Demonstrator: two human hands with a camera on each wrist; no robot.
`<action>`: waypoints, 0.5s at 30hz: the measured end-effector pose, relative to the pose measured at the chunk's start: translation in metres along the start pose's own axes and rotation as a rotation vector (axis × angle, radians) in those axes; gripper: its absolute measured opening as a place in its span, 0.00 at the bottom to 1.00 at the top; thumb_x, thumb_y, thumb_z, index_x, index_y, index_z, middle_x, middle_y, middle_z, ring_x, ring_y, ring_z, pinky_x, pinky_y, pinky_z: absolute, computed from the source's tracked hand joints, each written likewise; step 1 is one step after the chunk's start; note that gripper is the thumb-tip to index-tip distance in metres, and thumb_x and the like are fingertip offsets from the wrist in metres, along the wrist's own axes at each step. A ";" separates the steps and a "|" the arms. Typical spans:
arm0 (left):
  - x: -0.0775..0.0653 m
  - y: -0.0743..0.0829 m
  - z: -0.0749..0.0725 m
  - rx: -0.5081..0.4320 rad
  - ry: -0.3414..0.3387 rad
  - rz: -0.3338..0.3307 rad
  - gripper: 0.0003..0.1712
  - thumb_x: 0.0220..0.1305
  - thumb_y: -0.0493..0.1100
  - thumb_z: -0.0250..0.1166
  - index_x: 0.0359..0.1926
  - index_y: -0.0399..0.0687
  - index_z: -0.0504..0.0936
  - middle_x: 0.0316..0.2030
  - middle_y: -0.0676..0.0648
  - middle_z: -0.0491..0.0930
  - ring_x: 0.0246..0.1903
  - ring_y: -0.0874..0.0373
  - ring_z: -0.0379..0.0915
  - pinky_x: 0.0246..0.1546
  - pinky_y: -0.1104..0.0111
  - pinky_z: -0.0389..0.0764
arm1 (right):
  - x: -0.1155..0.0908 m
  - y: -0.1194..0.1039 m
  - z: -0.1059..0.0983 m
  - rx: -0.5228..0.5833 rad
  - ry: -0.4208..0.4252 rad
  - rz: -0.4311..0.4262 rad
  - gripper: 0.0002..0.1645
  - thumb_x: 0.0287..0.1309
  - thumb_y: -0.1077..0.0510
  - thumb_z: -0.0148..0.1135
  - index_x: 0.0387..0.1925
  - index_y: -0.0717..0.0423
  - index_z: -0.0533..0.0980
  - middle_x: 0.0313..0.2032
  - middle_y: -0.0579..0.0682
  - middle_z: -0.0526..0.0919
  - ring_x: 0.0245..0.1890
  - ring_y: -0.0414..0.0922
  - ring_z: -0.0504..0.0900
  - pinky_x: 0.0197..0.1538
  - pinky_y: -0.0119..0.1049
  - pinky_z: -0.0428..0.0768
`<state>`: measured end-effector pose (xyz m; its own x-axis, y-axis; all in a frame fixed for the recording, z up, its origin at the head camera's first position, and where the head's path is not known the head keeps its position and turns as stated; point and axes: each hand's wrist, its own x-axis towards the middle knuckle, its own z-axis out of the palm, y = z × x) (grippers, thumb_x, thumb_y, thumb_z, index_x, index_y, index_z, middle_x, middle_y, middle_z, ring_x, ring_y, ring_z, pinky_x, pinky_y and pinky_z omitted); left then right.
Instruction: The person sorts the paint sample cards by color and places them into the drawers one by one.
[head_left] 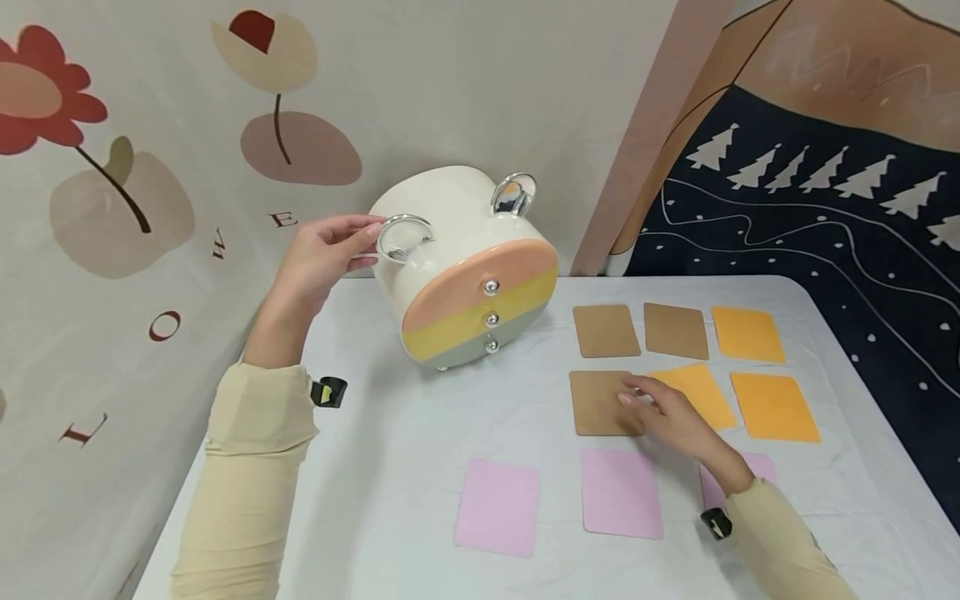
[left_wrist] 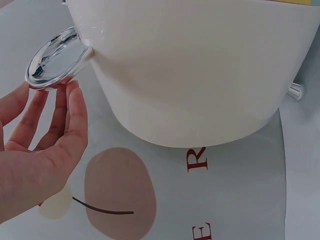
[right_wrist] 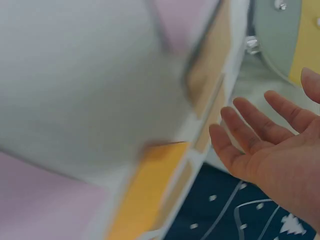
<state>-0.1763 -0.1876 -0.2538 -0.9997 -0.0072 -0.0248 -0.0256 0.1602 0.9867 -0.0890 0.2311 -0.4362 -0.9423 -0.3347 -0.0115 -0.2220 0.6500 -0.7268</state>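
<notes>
A cream oval drawer box [head_left: 450, 200] stands at the back of the table, its front striped orange, yellow and green with silver knobs. Two round silver ears rise from its top. My left hand [head_left: 318, 254] pinches the edge of the left ear [left_wrist: 52, 62] between thumb and fingers. My right hand [head_left: 678, 421] is over the brown card [head_left: 595, 404] of the middle row, fingers loosely bent and holding nothing. In the right wrist view its fingers are spread apart. Part of an orange card [head_left: 697, 392] lies behind this hand.
Two more brown cards [head_left: 606, 331] and two more orange cards [head_left: 776, 407] lie to the right of the box. Three pink cards [head_left: 497, 508] are in front, one partly under the right forearm. A printed cloth [head_left: 450, 83] hangs behind the table [head_left: 420, 467].
</notes>
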 end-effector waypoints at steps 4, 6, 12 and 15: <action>0.001 -0.002 0.000 -0.026 0.005 0.004 0.22 0.60 0.41 0.63 0.51 0.30 0.75 0.34 0.52 0.78 0.30 0.63 0.76 0.37 0.75 0.79 | 0.023 -0.022 -0.011 0.016 -0.062 -0.062 0.23 0.66 0.55 0.51 0.55 0.68 0.68 0.50 0.63 0.75 0.47 0.55 0.74 0.47 0.50 0.75; 0.001 -0.002 0.000 -0.030 0.005 0.004 0.22 0.60 0.41 0.63 0.51 0.30 0.74 0.34 0.52 0.78 0.30 0.63 0.76 0.37 0.75 0.79 | 0.036 -0.036 -0.018 0.045 -0.097 -0.093 0.22 0.65 0.56 0.51 0.54 0.67 0.69 0.49 0.61 0.76 0.47 0.53 0.74 0.48 0.48 0.75; 0.001 -0.001 0.000 -0.002 0.001 0.003 0.22 0.60 0.41 0.62 0.51 0.30 0.74 0.34 0.52 0.78 0.31 0.63 0.76 0.37 0.75 0.79 | 0.078 -0.085 -0.030 0.207 -0.201 -0.188 0.20 0.64 0.61 0.51 0.56 0.65 0.68 0.50 0.58 0.75 0.49 0.51 0.73 0.48 0.43 0.76; 0.001 -0.001 0.000 0.015 -0.001 -0.002 0.22 0.60 0.43 0.62 0.51 0.31 0.74 0.35 0.52 0.78 0.32 0.63 0.76 0.38 0.74 0.79 | 0.096 -0.107 -0.030 0.317 -0.256 -0.202 0.21 0.64 0.62 0.51 0.57 0.65 0.67 0.52 0.60 0.74 0.50 0.50 0.73 0.48 0.42 0.77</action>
<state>-0.1773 -0.1874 -0.2546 -0.9996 -0.0064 -0.0266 -0.0273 0.1754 0.9841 -0.1636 0.1498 -0.3388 -0.7865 -0.6175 0.0115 -0.2695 0.3263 -0.9060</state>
